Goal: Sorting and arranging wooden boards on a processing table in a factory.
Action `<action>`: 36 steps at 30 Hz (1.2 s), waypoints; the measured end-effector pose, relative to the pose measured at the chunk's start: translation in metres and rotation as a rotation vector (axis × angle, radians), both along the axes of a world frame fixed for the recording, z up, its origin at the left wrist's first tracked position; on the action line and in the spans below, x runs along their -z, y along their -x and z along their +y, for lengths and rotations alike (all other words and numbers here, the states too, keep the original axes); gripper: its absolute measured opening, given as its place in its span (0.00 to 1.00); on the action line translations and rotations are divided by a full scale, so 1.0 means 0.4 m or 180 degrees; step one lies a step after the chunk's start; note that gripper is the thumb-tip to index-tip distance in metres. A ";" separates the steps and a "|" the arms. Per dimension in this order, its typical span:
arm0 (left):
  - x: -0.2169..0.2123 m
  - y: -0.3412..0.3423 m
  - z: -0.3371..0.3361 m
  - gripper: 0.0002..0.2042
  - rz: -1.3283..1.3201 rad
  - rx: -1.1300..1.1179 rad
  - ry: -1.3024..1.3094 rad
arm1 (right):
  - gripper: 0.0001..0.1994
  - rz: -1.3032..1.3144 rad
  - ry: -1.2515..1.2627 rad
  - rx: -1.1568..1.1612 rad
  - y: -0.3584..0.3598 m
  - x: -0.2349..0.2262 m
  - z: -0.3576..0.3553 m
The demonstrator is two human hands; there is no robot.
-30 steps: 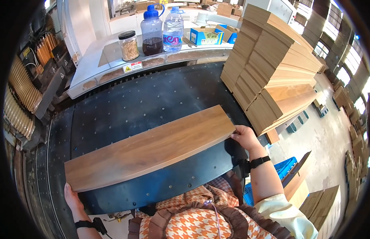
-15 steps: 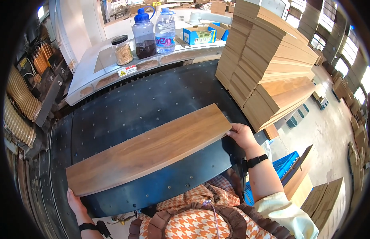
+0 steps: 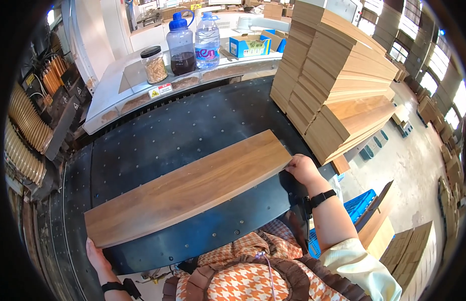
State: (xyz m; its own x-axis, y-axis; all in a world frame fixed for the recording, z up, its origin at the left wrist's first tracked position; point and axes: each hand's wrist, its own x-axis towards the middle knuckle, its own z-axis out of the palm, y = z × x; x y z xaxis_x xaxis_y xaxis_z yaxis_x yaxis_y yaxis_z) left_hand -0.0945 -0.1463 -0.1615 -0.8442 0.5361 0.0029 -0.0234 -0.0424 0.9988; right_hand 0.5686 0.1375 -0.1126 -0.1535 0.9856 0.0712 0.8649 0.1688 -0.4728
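Note:
A long brown wood-grain board [image 3: 188,188] lies slantwise over the dark table [image 3: 158,155], its right end farther from me than its left. My left hand [image 3: 96,257] grips the board's near left corner, with most fingers out of sight beneath it. At the other end, my right hand [image 3: 304,169] is closed round the right corner, thumb and bent fingers at the edge. The board looks like several thin panels or one thick piece; I cannot tell which. Both wrists wear dark bands.
A tall stack of boards [image 3: 313,80] rises at the right of the studded table. On the ledge behind stand a jar [image 3: 154,67], a blue-lidded jug [image 3: 182,50], a water bottle [image 3: 207,42] and a blue box [image 3: 249,46]. Ribbed hoses [image 3: 30,120] hang at left; a blue crate [image 3: 359,204] sits lower right.
Almost nothing differs. The view has shifted very slightly, while both hands keep their hold on the board in the same place.

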 end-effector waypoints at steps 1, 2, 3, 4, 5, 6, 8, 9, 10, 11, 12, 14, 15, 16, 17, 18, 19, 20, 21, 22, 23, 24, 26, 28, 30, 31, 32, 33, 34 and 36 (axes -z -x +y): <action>0.001 0.004 -0.002 0.26 -0.0010 0.0037 0.0017 | 0.07 0.0079 -0.0054 0.0000 0.002 0.002 -0.002; 0.001 0.005 -0.004 0.26 -0.0019 0.0074 0.0035 | 0.07 0.0160 -0.0107 -0.0001 0.002 0.004 -0.004; -0.002 0.000 -0.001 0.26 -0.0025 0.0076 0.0031 | 0.07 0.0153 -0.0111 0.0001 -0.001 0.009 -0.002; -0.008 -0.009 0.005 0.26 -0.0014 0.0001 0.0066 | 0.07 0.0161 -0.0152 -0.0019 -0.007 0.016 0.000; -0.010 -0.015 0.009 0.26 -0.0003 -0.0071 0.0104 | 0.07 0.0168 -0.0191 -0.0037 -0.011 0.023 0.001; -0.011 -0.015 0.010 0.26 -0.0003 -0.0067 0.0103 | 0.07 0.0167 -0.0191 -0.0032 -0.014 0.031 0.003; -0.009 -0.014 0.014 0.26 -0.0014 -0.0015 0.0067 | 0.08 0.0404 -0.0286 -0.0063 -0.021 0.045 0.003; -0.006 -0.010 0.009 0.26 -0.0013 -0.0024 0.0061 | 0.08 0.0406 -0.0292 -0.0072 -0.017 0.040 0.003; -0.002 -0.004 0.005 0.26 -0.0002 -0.0055 0.0038 | 0.08 0.0340 -0.0319 -0.0081 -0.011 0.032 0.002; 0.003 0.002 0.000 0.26 0.0009 -0.0085 0.0017 | 0.08 0.0273 -0.0344 -0.0087 -0.005 0.027 0.001; 0.005 0.005 0.001 0.26 0.0010 -0.0077 0.0016 | 0.08 0.0272 -0.0345 -0.0079 -0.006 0.023 0.000; 0.009 0.007 0.003 0.27 0.0039 -0.0016 -0.0011 | 0.08 0.0314 -0.0409 -0.0081 -0.007 0.019 -0.002; 0.005 0.003 0.007 0.27 0.0039 0.0000 -0.0011 | 0.08 0.0312 -0.0409 -0.0066 -0.010 0.021 -0.002; -0.002 -0.002 0.008 0.26 0.0015 0.0008 0.0011 | 0.08 0.0232 -0.0379 -0.0077 -0.014 0.023 0.001; -0.006 -0.007 0.011 0.26 -0.0009 0.0015 0.0031 | 0.08 0.0151 -0.0350 -0.0090 -0.019 0.023 0.003; -0.006 -0.004 0.009 0.26 -0.0002 0.0014 0.0030 | 0.08 0.0158 -0.0351 -0.0091 -0.016 0.024 0.003; -0.005 -0.001 0.005 0.26 0.0008 -0.0055 0.0095 | 0.08 0.0249 -0.0215 -0.0051 -0.014 0.023 0.004; -0.006 0.003 0.002 0.25 0.0017 -0.0126 0.0157 | 0.08 0.0338 -0.0081 -0.0014 -0.012 0.021 0.006; -0.008 0.009 -0.002 0.25 0.0025 -0.0146 0.0150 | 0.08 0.0346 -0.0087 -0.0034 -0.007 0.012 0.007; -0.010 0.015 -0.007 0.25 -0.0081 0.0066 0.0098 | 0.09 0.0566 0.0328 0.0203 -0.006 -0.005 0.005; -0.013 0.019 -0.012 0.25 -0.0186 0.0276 0.0045 | 0.09 0.0780 0.0745 0.0436 -0.007 -0.014 0.008; -0.017 0.010 -0.006 0.25 -0.0193 0.0261 0.0030 | 0.08 0.1050 0.0780 0.0459 -0.013 -0.005 0.010; -0.028 -0.011 0.017 0.25 -0.0138 -0.0048 0.0264 | 0.08 0.0911 0.0813 0.0419 -0.025 -0.005 0.025; -0.023 -0.007 0.015 0.25 -0.0164 0.0024 0.0176 | 0.08 0.0779 0.0842 0.0374 -0.022 -0.019 0.033; -0.018 -0.004 0.014 0.25 -0.0193 0.0082 0.0083 | 0.07 0.0932 0.1109 0.0419 -0.016 -0.036 0.034; -0.017 -0.003 0.013 0.24 -0.0196 0.0121 0.0037 | 0.07 0.0920 0.1094 0.0382 -0.016 -0.034 0.038; -0.017 -0.001 0.013 0.23 -0.0196 0.0155 -0.0011 | 0.07 0.0885 0.1137 0.0370 -0.019 -0.028 0.043; -0.018 0.003 0.006 0.23 -0.0194 0.0093 -0.0040 | 0.07 0.0849 0.1178 0.0336 -0.014 -0.025 0.048; -0.017 0.006 -0.005 0.22 -0.0209 0.0221 -0.0095 | 0.07 0.0821 0.1153 0.0252 -0.006 -0.024 0.051; -0.021 0.005 -0.017 0.20 -0.0264 0.0296 -0.0110 | 0.06 0.0303 0.0658 0.0021 -0.023 0.019 0.061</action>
